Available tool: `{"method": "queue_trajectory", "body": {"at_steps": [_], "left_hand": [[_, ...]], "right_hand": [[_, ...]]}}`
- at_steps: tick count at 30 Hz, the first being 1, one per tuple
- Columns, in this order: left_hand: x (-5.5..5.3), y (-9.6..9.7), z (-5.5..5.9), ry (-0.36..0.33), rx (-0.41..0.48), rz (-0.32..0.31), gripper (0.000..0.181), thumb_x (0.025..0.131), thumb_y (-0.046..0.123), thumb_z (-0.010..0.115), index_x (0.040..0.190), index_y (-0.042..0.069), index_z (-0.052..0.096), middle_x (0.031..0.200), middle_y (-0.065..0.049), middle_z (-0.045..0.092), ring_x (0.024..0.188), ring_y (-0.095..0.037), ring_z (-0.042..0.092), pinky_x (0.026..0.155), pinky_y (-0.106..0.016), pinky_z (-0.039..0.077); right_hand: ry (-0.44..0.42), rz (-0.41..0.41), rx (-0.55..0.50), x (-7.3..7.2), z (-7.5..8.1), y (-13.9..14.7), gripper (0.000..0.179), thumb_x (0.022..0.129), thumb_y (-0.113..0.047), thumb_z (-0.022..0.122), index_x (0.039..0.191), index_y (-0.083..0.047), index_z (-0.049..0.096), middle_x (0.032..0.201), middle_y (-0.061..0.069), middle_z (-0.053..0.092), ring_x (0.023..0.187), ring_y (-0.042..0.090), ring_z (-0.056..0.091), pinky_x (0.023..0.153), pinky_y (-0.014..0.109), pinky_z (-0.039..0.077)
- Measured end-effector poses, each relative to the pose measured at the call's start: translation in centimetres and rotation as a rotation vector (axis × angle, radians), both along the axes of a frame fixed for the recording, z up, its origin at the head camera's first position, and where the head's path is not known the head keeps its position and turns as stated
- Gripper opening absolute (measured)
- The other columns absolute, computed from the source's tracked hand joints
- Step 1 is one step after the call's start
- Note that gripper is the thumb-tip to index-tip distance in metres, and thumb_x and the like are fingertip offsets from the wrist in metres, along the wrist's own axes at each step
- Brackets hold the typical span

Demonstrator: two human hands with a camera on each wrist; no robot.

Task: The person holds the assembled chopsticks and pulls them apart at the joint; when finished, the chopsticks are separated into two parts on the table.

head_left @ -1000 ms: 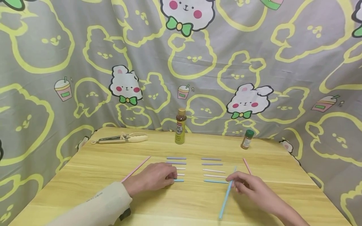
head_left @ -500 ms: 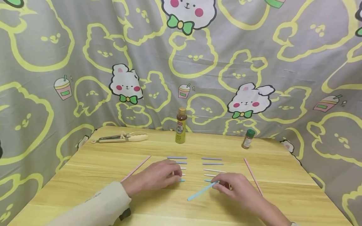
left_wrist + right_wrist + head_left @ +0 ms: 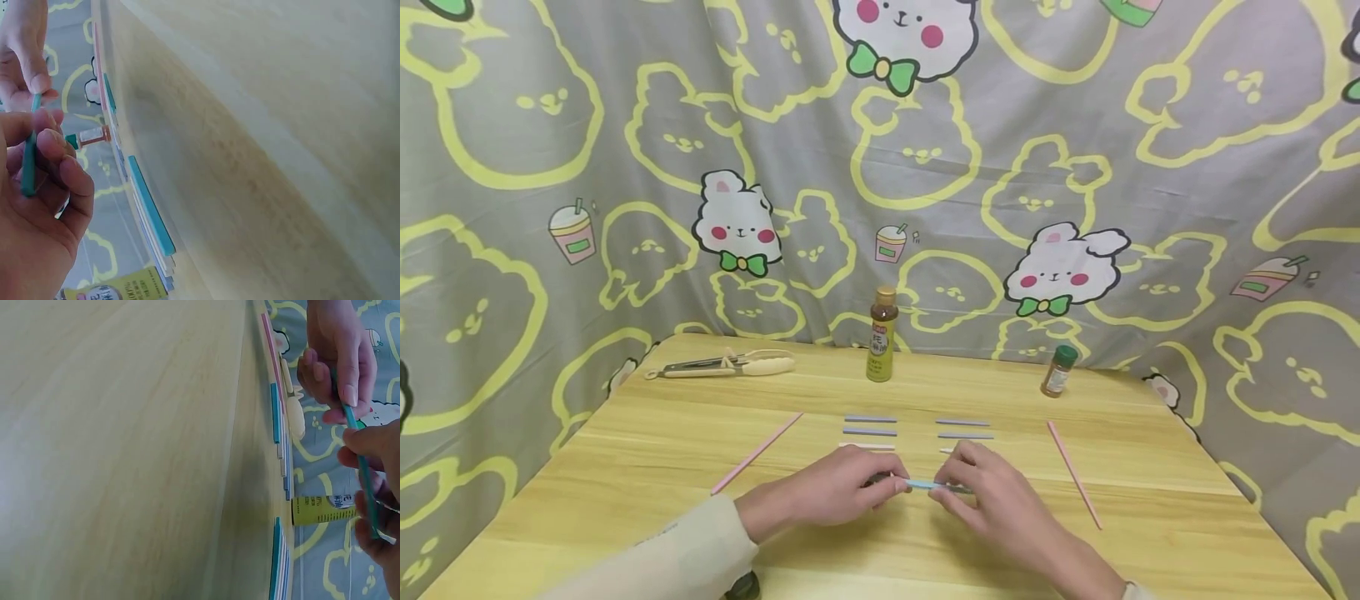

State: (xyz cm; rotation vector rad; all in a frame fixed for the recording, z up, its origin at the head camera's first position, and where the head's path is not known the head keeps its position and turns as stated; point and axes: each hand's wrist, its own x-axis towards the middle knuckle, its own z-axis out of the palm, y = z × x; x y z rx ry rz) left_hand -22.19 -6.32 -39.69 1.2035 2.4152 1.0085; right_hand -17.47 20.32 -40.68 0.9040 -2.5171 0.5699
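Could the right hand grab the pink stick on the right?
Probably yes: nothing covers that pink stick, and bare table lies between it and the right hand, though that hand holds a blue stick.

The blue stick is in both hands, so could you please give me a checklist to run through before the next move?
1. Two-handed hold: ok; left hand and right hand both pinch the blue stick.
2. Raised off the table: ok; the wrist views show it above the surface.
3. Whole stick visible in the head view: not ok; fingers cover parts of it.
4. Firmness of hold: cannot tell.
5. Left pink stick clear of the sleeve: cannot tell; they look close.
6. Bottle out of the way: ok; upright beyond the hands.
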Motion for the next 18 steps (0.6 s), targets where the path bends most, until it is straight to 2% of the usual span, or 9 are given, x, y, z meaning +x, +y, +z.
{"method": "queue_trajectory", "body": {"at_steps": [3, 6, 9, 15, 18], "left_hand": [[0.1, 0.0, 0.0, -0.01, 0.013, 0.017, 0.019, 0.115, 0.029, 0.059, 0.117, 0.015, 0.072, 0.078, 0.016, 0.06, 0.063, 0.002, 0.046, 0.063, -0.018, 0.042], [0.2, 0.0, 0.0, 0.0, 0.013, 0.015, 0.019, 0.114, 0.031, 0.059, 0.118, 0.017, 0.071, 0.081, 0.016, 0.062, 0.064, 0.002, 0.047, 0.064, -0.018, 0.043], [0.2, 0.1, 0.0, 0.04, 0.014, 0.012, 0.024, 0.116, 0.034, 0.056, 0.117, 0.017, 0.072, 0.077, 0.017, 0.059, 0.061, 0.002, 0.045, 0.063, -0.018, 0.042], [0.3, 0.2, 0.1, 0.169, -0.028, 0.016, 0.027, 0.117, 0.032, 0.053, 0.111, 0.016, 0.073, 0.074, 0.019, 0.055, 0.06, 0.004, 0.044, 0.061, -0.017, 0.042], [-0.1, -0.2, 0.0, 0.226, -0.051, -0.008, 0.026, 0.117, 0.031, 0.052, 0.106, 0.016, 0.071, 0.076, 0.02, 0.056, 0.062, 0.006, 0.045, 0.062, -0.017, 0.045]], "right_hand": [[-0.115, 0.01, -0.035, -0.1, 0.0, -0.4, 0.009, 0.105, -0.032, 0.075, 0.097, -0.029, 0.071, 0.088, -0.022, 0.06, 0.07, -0.006, 0.047, 0.061, 0.018, 0.045], [-0.186, 0.012, -0.052, -0.2, -0.1, -0.8, 0.014, 0.11, -0.037, 0.067, 0.098, -0.03, 0.069, 0.083, -0.023, 0.06, 0.065, -0.007, 0.044, 0.058, 0.018, 0.043], [-0.187, 0.028, -0.052, -0.2, -0.2, -1.1, 0.018, 0.112, -0.037, 0.063, 0.099, -0.028, 0.072, 0.084, -0.023, 0.06, 0.068, -0.007, 0.045, 0.06, 0.018, 0.043], [-0.183, 0.074, -0.033, -0.4, -0.3, -1.0, 0.023, 0.114, -0.031, 0.06, 0.099, -0.02, 0.075, 0.08, -0.021, 0.055, 0.067, -0.008, 0.042, 0.059, 0.017, 0.042], [-0.171, 0.115, -0.016, -0.6, -0.5, -0.4, 0.023, 0.113, -0.027, 0.06, 0.098, -0.018, 0.075, 0.077, -0.018, 0.056, 0.066, -0.01, 0.041, 0.058, 0.016, 0.044]]}}
